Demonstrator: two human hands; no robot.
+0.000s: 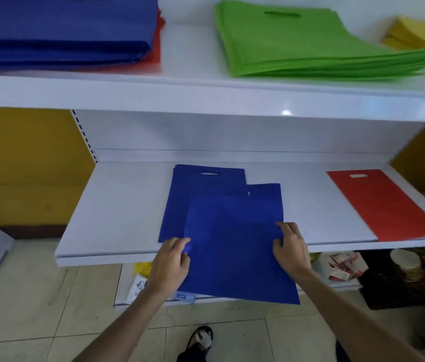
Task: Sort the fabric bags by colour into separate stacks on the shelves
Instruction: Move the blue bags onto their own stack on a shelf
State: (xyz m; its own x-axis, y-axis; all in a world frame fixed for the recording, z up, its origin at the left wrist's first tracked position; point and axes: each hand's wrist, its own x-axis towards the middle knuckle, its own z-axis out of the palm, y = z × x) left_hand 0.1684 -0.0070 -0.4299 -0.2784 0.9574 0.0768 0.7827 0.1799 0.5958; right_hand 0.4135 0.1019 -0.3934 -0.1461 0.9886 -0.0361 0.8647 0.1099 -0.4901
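White shelves stand against a yellow wall, over a pale tiled floor. I hold one blue bag (234, 244) by its two side edges: my left hand (170, 259) has its fingers curled onto the left edge, pinching it, and my right hand (291, 249) grips the right edge with the forefinger laid out along the fabric. The bag's upper part lies over the small blue stack (180, 199) in the middle of the lower shelf (117, 205), shifted to the right of it, and its lower part overhangs the shelf's front lip.

Well apart, at the right end of the same shelf, lies a single red bag (383, 202), flat. On the upper shelf (193, 90) a thick blue pile (62, 27) sits at the left with red bags (157, 48) showing beneath its right side. A fanned green pile (297, 43) is in the middle, and a yellow pile (415, 32) is at the far right, behind the green pile's corner.
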